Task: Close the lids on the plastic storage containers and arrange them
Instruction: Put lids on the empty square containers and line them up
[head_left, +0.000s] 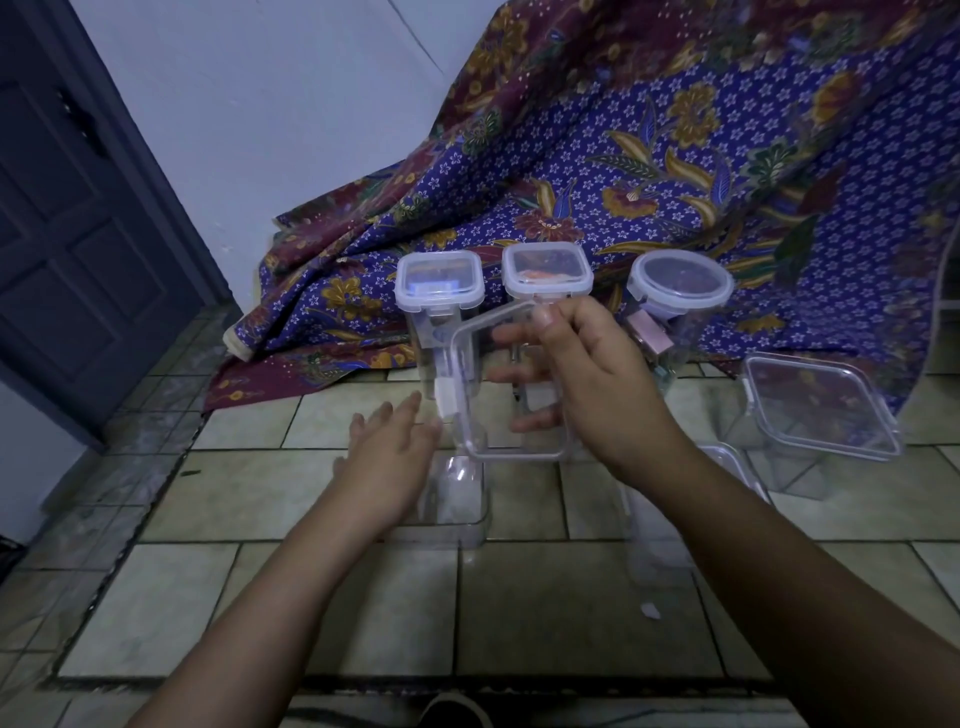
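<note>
My right hand (587, 384) holds a clear square lid (467, 415) tilted upright above the floor, fingers spread behind it and thumb on its top edge. My left hand (389, 457) is open with fingers stretched toward the lid's lower left corner, close to it. Below the lid stands an open clear container (452, 504). A second clear container (654, 540) sits under my right forearm, partly hidden. Three lidded containers stand at the back: a square one (439, 280), another square one (548, 270) and a round one (680, 283). A low square container (821, 410) with its lid on stands at the right.
A patterned blue and maroon cloth (675, 156) drapes over something behind the containers and onto the tiled floor (260, 493). A dark door (78, 234) stands at the left beside a white wall (285, 104).
</note>
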